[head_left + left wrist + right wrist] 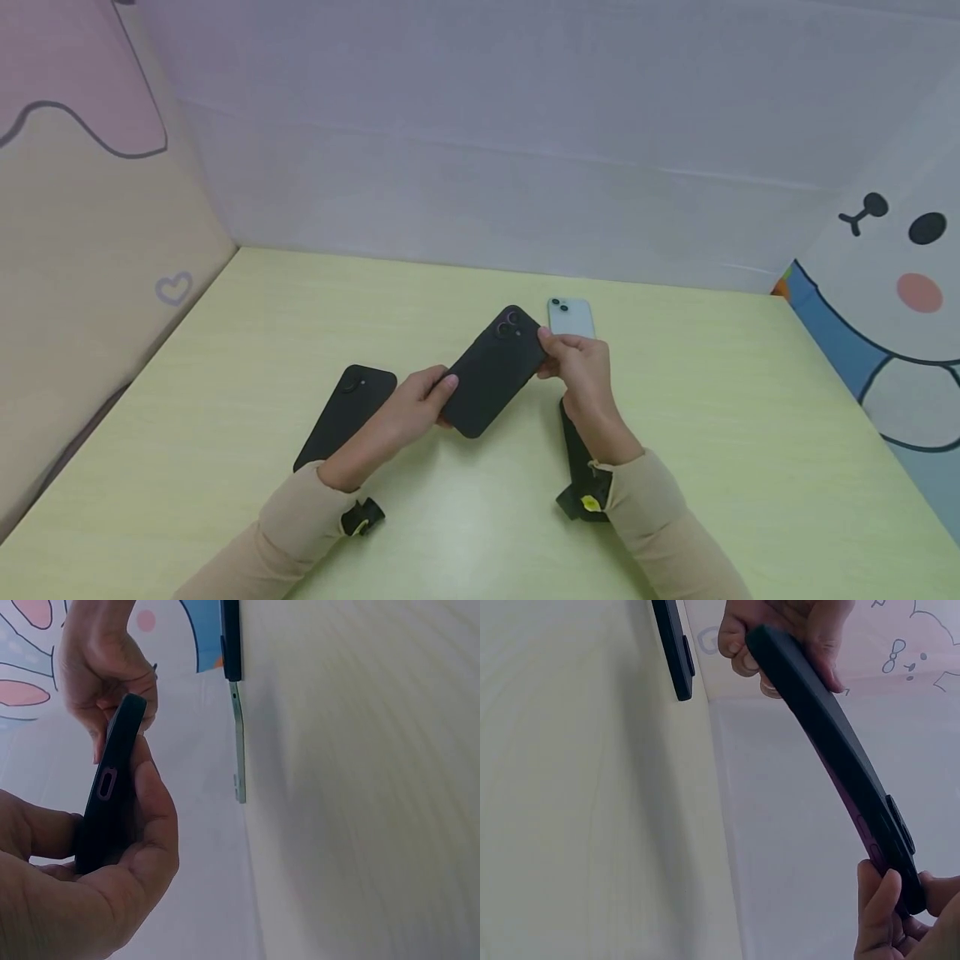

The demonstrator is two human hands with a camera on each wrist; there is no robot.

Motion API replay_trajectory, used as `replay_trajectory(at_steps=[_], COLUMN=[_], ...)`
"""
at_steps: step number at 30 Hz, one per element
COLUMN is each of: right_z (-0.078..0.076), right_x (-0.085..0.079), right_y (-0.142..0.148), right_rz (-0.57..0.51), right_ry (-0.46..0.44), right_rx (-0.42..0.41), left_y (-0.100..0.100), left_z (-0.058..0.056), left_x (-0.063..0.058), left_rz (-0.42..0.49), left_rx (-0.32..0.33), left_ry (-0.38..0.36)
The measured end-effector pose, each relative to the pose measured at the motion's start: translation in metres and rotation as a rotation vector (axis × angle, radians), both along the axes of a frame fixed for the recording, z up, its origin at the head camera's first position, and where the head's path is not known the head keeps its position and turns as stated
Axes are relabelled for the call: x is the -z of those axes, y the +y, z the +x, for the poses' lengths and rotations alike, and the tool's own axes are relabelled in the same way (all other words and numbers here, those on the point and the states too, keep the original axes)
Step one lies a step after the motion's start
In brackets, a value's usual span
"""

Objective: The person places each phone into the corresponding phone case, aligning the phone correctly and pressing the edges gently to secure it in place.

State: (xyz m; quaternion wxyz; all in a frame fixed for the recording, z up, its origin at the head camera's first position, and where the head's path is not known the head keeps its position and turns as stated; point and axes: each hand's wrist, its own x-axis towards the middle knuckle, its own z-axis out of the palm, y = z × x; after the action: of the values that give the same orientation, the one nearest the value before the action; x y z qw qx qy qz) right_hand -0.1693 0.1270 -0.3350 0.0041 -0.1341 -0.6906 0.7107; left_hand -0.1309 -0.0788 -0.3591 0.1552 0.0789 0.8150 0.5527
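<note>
Both hands hold a smartphone in a black case (491,379), tilted above the table with its two camera rings facing up. My left hand (411,407) grips its lower left end, thumb on the back. At the upper right, by the camera end, my right hand (581,367) pinches the corner. In the right wrist view, a purple edge of the phone (853,806) shows beside the black case (817,712) near the right hand. The left wrist view shows the phone's end (109,780) with its port opening.
A black phone or case (348,412) lies left of my left hand. A pale phone (572,317) lies behind my right hand, which partly covers it. Another black, flat object (576,446) lies under my right wrist. Printed cloth walls (480,167) border the pale table (262,333).
</note>
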Motion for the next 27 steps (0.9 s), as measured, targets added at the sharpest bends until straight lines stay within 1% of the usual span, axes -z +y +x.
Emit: replay_trajectory(at_steps=[7,13,14,16,18,20,27], right_z=[-0.0007,-0.0007,-0.0005,0.0001,0.0008,0.0016,0.0023], right_x=[0.0000,-0.0012,-0.0016,-0.0019,-0.0021,-0.0019,0.0006], right_y=[0.0001,0.0006,0.0004,-0.0003,-0.0017,-0.0031,-0.0064], right_rz=[-0.025,-0.023,-0.019,-0.010,0.005,0.020,0.056], right_ry=[-0.023,0.003,0.008,0.015,0.019,0.017,0.008], right_rx=[-0.003,-0.016,-0.018,-0.024,-0.034,-0.048,-0.079], left_y=[-0.0018,-0.0073,-0.0081,-0.0085,-0.0077,-0.0062,-0.0006], left_z=[0.0003,0.0003,-0.0001,-0.0011,-0.0026,-0.0039,-0.0075], left_x=[-0.0013,-0.0023,-0.0023,-0.0024,-0.0023,-0.0028,-0.0063], left_rz=[0.009,0.083,0.074,0.046,0.012,-0.010,-0.013], left_rx=[0.010,0.103,0.123,0.138,0.137,0.120,0.025], left_ry=[-0.022,-0.120,-0.122,-0.106,-0.076,-0.046,-0.059])
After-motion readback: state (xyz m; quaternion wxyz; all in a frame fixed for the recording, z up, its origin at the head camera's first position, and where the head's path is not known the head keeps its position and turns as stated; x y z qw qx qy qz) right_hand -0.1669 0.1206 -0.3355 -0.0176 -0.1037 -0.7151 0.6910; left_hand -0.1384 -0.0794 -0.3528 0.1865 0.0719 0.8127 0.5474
